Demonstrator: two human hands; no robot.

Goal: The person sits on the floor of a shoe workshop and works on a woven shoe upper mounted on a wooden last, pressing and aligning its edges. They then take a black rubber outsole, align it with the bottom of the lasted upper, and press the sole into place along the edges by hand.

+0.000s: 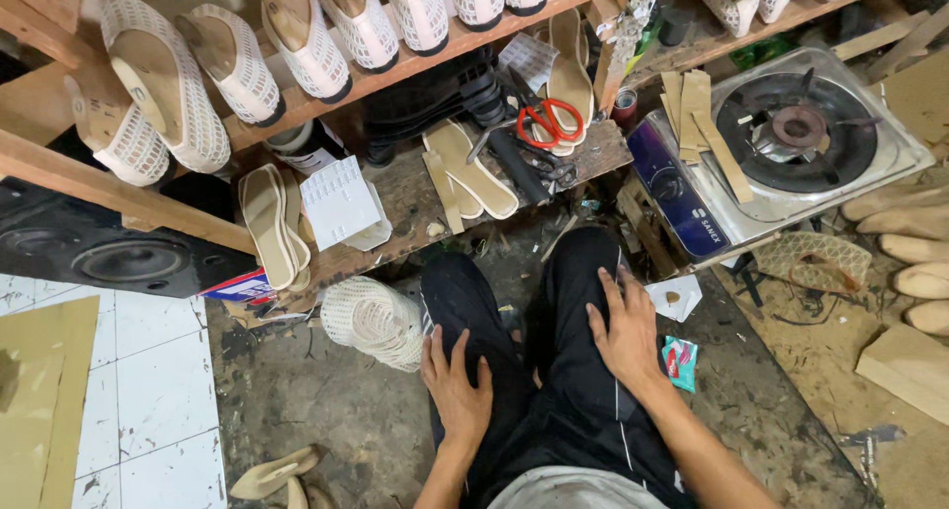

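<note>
Black trousers [573,301]; white woven-mesh shoes [297,35] with tan insoles on a brown wooden shelf [415,59]; scissors [539,122] with red handles; silver gas stove [791,143] with a blue panel; white floor tiles [148,390].

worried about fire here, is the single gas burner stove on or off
Off, as far as shows: no flame at the ring of the steel single-burner gas stove, and tan strips lie across its top.

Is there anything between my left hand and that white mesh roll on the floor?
Nothing visible. The left hand rests on the left knee, and the white mesh roll lies just beside that knee with only bare floor around it.
</note>
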